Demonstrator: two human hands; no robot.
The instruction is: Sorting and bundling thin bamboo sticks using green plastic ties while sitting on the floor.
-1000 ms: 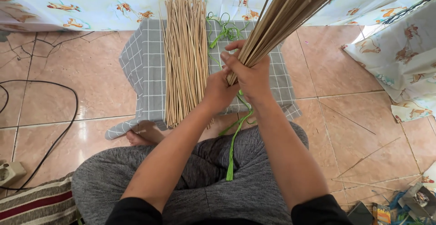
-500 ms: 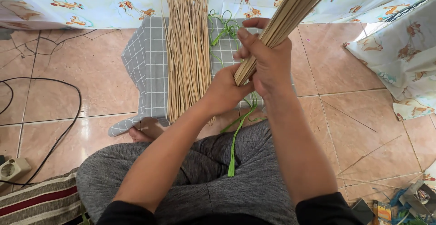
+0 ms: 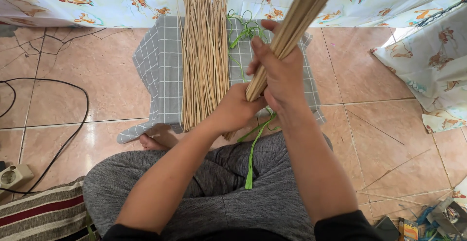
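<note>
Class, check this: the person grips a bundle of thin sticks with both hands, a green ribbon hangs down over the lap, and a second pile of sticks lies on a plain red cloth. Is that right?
Not quite. The head view shows the pile of sticks lying on a grey checked cloth, not a plain red one. The rest holds: left hand and right hand grip the bundle, and the green ribbon hangs over the lap.

Stick bundle (image 3: 296, 22): thin tan sticks, tight-packed, tilting up to the right w/ lower end gripped; green strip (image 3: 254, 146) hanging down from it.

Bright, even daylight; soft shadows, sharp focus, slight edge distortion.
</note>
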